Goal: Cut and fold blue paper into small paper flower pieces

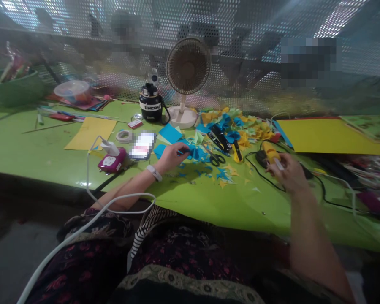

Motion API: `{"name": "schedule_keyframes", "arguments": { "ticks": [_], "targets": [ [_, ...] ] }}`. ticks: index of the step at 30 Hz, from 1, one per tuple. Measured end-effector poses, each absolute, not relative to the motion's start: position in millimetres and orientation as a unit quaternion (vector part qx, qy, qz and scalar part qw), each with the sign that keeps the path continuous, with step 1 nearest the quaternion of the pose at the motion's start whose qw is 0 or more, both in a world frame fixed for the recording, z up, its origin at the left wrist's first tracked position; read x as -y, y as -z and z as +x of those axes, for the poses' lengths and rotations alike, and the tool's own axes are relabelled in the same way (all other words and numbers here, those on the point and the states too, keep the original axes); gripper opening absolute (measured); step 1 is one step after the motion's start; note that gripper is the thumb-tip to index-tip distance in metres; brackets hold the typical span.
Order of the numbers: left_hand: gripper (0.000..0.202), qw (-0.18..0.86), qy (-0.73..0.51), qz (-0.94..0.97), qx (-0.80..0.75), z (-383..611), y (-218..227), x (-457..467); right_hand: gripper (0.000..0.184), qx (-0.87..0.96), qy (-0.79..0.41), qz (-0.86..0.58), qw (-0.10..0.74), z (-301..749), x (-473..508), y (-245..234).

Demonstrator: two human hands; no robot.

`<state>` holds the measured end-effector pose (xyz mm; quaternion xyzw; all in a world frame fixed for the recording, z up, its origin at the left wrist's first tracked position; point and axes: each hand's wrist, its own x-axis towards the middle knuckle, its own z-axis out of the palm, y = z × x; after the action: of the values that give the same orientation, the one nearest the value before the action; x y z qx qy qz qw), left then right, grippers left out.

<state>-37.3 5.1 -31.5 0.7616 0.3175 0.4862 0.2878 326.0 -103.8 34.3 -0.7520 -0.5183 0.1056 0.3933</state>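
My left hand [172, 157] reaches over the green table [44, 156] and its fingers pinch a piece of blue cut paper [194, 153]. My right hand [289, 171] is wrapped round a yellow glue gun [270, 152] whose black cord [262, 177] loops across the table. Between the hands lie black-handled scissors [215, 158] and small blue and yellow paper scraps [223, 177]. A pile of blue, yellow and green paper shapes [240, 126] sits just behind them.
A small desk fan [187, 76] and a black jug [150, 105] stand at the back. A phone [142, 146], tape roll [123, 136], pink power adapter [112, 161] with white cable, and yellow sheets [90, 133] [329, 135] lie around. A perforated screen [240, 25] closes the far side.
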Motion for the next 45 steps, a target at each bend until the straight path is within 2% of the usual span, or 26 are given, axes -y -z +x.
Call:
{"name": "schedule_keyframes", "arguments": {
  "ticks": [3,10,16,21,29,34,39,45],
  "targets": [
    [0.018,0.266,-0.515,0.756,-0.303,-37,29,-2,0.023,0.493,-0.214,-0.713,0.451,306,101,-40],
    [0.023,0.269,-0.527,0.749,-0.298,-37,23,5,0.035,0.535,-0.211,-0.659,0.484,255,92,-50],
    [0.020,0.250,-0.555,0.738,-0.292,-38,24,4,0.034,0.636,-0.191,-0.616,0.423,236,80,-50],
    [0.018,0.257,-0.553,0.730,-0.307,-38,23,7,0.021,0.714,-0.159,-0.540,0.416,217,79,-42],
    [0.035,0.450,-0.516,0.640,-0.349,-33,20,11,0.015,0.807,-0.081,-0.450,0.373,197,89,-13],
    [0.038,0.500,-0.505,0.618,-0.334,-32,19,13,0.018,0.816,-0.068,-0.445,0.362,199,88,-3],
    [0.039,0.491,-0.509,0.622,-0.336,-32,20,12,0.026,0.818,-0.038,-0.437,0.372,199,86,-1],
    [0.039,0.471,-0.513,0.632,-0.341,-32,22,12,0.032,0.826,-0.031,-0.457,0.330,193,89,-15]
  ]
}}
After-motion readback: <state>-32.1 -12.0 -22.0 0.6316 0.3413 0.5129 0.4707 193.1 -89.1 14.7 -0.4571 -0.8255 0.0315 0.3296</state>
